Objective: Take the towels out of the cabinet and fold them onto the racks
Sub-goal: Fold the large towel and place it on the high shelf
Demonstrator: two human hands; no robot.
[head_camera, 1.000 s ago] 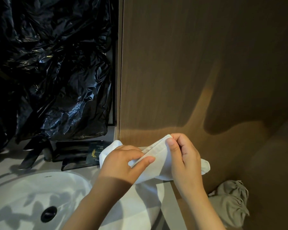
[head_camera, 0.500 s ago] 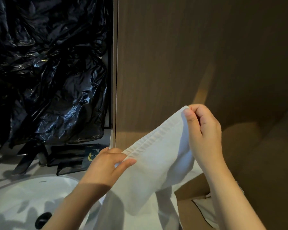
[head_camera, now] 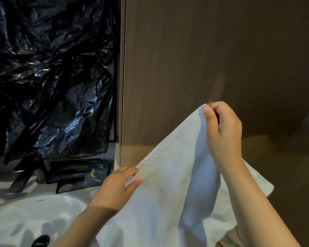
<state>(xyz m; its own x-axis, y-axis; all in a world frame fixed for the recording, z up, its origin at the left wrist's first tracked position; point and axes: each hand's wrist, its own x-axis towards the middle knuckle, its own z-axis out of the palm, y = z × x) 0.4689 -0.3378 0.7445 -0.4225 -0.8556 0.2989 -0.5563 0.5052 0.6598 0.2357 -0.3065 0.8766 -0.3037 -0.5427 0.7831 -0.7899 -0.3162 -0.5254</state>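
Towel (head_camera: 168,202) hung before us — our right grip (head_camera: 221,129) pinched its raised corner, our left grip (head_camera: 118,189) pinched the hem lower.

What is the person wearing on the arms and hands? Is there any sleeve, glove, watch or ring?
Nothing that shows. The left hand and the right hand are bare, without gloves. The left forearm and right forearm are uncovered down to the picture's edge, so no sleeve is in view. No watch, bracelet or ring is visible. The right thumbnail looks short and unpainted.
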